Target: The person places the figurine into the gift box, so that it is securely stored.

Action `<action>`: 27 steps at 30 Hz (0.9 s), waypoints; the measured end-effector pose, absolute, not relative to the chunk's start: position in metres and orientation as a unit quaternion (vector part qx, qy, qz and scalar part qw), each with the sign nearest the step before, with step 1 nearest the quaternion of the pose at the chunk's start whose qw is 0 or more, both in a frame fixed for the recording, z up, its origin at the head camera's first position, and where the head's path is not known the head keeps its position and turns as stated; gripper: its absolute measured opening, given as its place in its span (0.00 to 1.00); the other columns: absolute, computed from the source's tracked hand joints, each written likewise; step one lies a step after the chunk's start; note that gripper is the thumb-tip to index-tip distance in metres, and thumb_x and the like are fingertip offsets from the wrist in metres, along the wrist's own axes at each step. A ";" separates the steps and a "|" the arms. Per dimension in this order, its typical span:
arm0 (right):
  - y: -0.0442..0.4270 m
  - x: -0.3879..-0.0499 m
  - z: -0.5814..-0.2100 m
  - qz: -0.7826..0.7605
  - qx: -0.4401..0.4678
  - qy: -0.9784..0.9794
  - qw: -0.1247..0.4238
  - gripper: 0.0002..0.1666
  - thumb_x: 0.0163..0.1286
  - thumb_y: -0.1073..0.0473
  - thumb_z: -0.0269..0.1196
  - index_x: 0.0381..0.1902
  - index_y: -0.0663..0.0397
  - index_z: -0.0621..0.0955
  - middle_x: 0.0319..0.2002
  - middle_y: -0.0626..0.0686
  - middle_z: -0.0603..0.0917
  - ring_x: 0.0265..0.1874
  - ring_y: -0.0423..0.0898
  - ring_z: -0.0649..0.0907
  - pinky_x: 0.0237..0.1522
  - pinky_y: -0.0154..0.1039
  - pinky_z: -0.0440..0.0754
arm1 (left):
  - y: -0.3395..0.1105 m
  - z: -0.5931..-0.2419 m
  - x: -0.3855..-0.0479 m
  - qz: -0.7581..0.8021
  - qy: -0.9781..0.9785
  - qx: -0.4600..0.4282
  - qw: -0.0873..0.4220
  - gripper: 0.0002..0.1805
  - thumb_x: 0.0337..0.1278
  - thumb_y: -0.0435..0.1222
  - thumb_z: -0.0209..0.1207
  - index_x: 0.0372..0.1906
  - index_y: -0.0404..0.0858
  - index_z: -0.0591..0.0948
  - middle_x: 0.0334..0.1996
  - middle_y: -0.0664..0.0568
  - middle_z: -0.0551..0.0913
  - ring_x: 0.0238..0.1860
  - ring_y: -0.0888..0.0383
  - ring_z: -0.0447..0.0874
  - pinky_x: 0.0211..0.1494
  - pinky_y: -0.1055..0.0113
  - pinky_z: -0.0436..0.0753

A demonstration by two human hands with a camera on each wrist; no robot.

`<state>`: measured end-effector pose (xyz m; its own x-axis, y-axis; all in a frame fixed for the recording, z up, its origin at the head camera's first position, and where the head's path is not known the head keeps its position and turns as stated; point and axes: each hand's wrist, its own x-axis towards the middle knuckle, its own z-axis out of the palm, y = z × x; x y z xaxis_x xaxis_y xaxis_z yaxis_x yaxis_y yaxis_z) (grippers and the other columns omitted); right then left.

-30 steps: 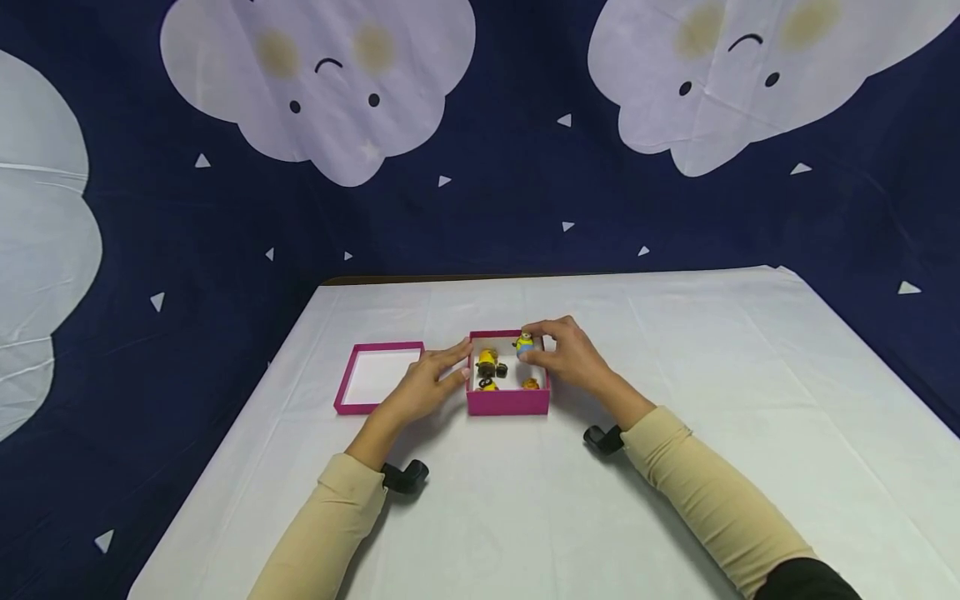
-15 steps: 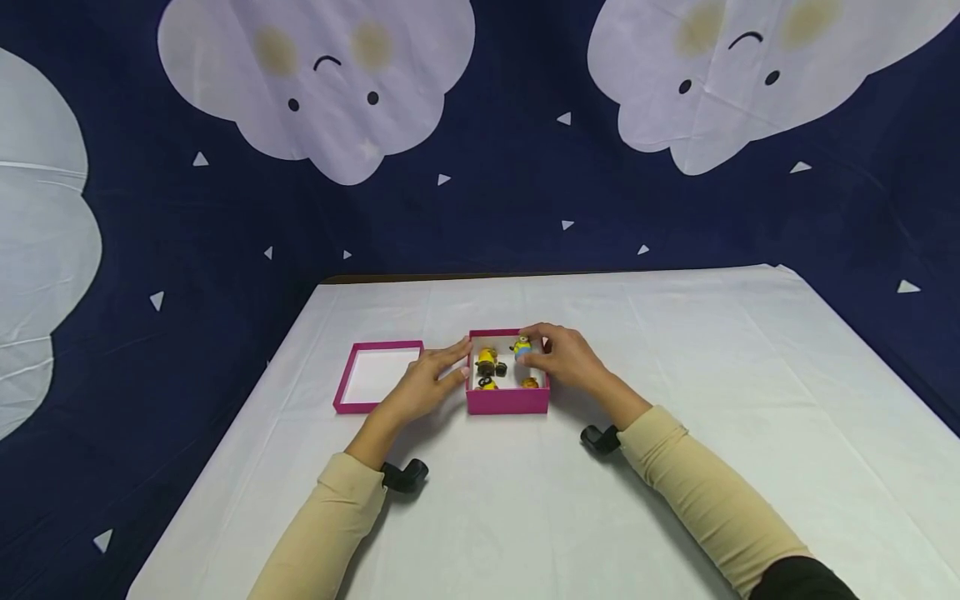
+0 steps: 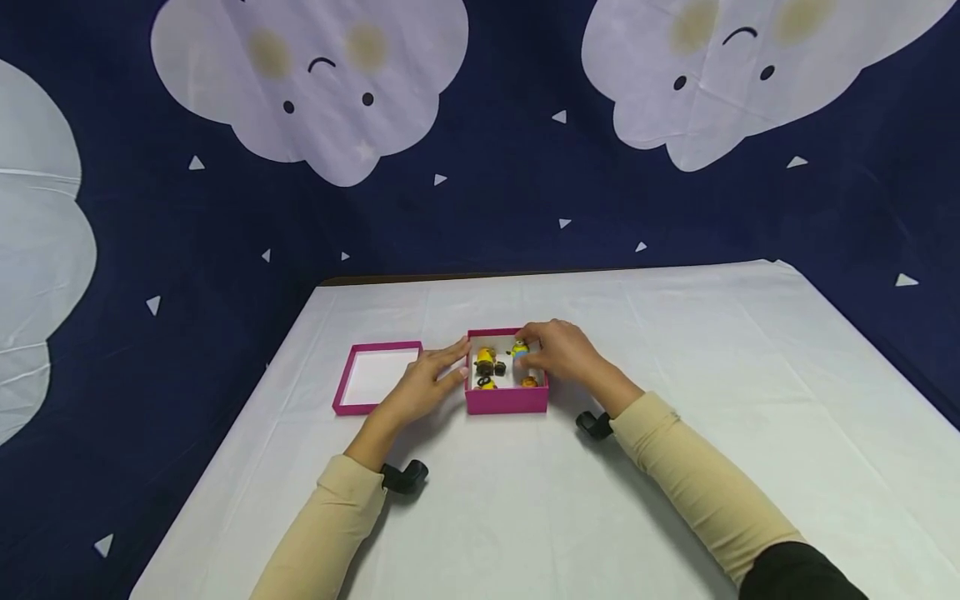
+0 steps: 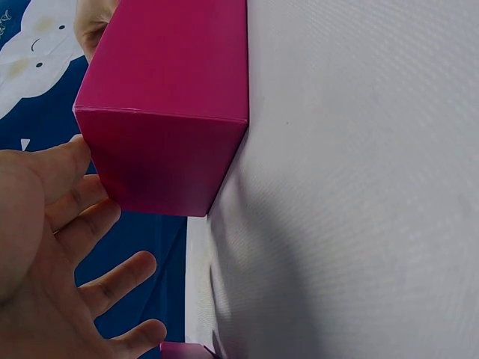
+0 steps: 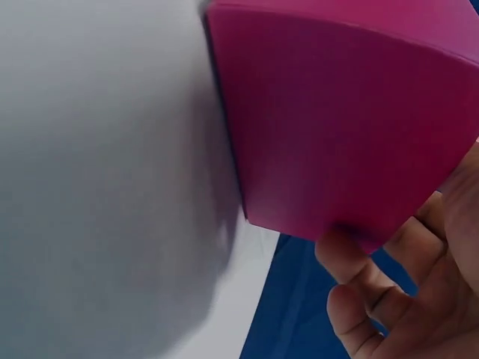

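Note:
A magenta box (image 3: pixel 507 402) with a white inside stands open on the table. In it lie a yellow and dark figure (image 3: pixel 485 360), a small dark piece (image 3: pixel 500 367), another yellow figure (image 3: pixel 487 383) and an orange-brown piece (image 3: pixel 529 382). My right hand (image 3: pixel 564 352) pinches a yellow and blue figure (image 3: pixel 519 352) between thumb and fingers over the box's right back part. My left hand (image 3: pixel 422 383) rests with spread fingers at the box's left wall; in the left wrist view its fingers touch the magenta side (image 4: pixel 161 161). The right wrist view hides the figure behind the box wall (image 5: pixel 337 120).
Left of the box lies a magenta-rimmed lid (image 3: pixel 347 379), inside up, partly behind my left hand. White cloth covers the table (image 3: pixel 510 508). Behind it hangs a dark blue backdrop (image 3: pixel 495 225) with clouds and small triangles.
The right hand and the pinched figure have shifted slightly left and lower into the box. The left hand has stayed at the box's left side.

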<state>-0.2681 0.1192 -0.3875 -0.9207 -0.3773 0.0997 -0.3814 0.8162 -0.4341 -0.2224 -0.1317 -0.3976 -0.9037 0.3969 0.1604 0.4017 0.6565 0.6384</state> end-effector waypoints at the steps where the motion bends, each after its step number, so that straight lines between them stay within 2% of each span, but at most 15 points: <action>1: 0.118 -0.268 -0.386 0.225 0.199 -0.954 0.001 0.27 0.54 0.47 0.71 0.52 0.47 0.81 0.46 0.50 0.87 0.47 0.51 0.80 0.52 0.49 0.74 | -0.132 -0.397 -0.222 -0.351 -0.910 -0.219 0.003 0.26 0.67 0.42 0.52 0.67 0.43 0.67 0.70 0.56 0.64 0.69 0.45 0.63 0.74 0.42 0.51; 6: 0.115 -0.270 -0.384 0.233 0.199 -0.951 -0.041 0.26 0.55 0.48 0.70 0.51 0.48 0.81 0.47 0.51 0.86 0.52 0.51 0.78 0.57 0.50 0.72 | -0.132 -0.398 -0.223 -0.350 -0.911 -0.219 -0.001 0.26 0.67 0.42 0.52 0.68 0.42 0.67 0.70 0.56 0.63 0.70 0.45 0.62 0.74 0.42 0.50; 10: 0.114 -0.273 -0.385 0.242 0.203 -0.947 -0.065 0.25 0.56 0.49 0.70 0.51 0.49 0.81 0.48 0.52 0.85 0.52 0.51 0.80 0.58 0.50 0.72 | -0.132 -0.399 -0.223 -0.351 -0.909 -0.223 0.000 0.26 0.67 0.43 0.52 0.68 0.42 0.67 0.71 0.56 0.63 0.70 0.45 0.62 0.74 0.41 0.49; 20: 0.109 -0.277 -0.380 0.217 0.190 -0.954 -0.083 0.25 0.54 0.49 0.71 0.49 0.51 0.81 0.47 0.52 0.86 0.51 0.51 0.80 0.58 0.49 0.71 | -0.132 -0.398 -0.224 -0.349 -0.910 -0.222 -0.001 0.26 0.67 0.42 0.52 0.67 0.41 0.67 0.70 0.56 0.63 0.70 0.45 0.62 0.74 0.41 0.50; 27: 0.104 -0.274 -0.374 0.180 0.179 -0.963 -0.093 0.26 0.55 0.48 0.70 0.51 0.51 0.81 0.49 0.52 0.85 0.52 0.51 0.78 0.58 0.48 0.71 | -0.131 -0.398 -0.223 -0.349 -0.913 -0.211 -0.009 0.26 0.67 0.43 0.52 0.68 0.43 0.67 0.71 0.57 0.63 0.70 0.45 0.61 0.71 0.34 0.49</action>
<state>-0.2737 0.1045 -0.3735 -0.9189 -0.3776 -0.1139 -0.3107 0.8709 -0.3807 -0.2232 -0.1311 -0.3978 -0.9106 0.3919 0.1312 0.3794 0.6668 0.6415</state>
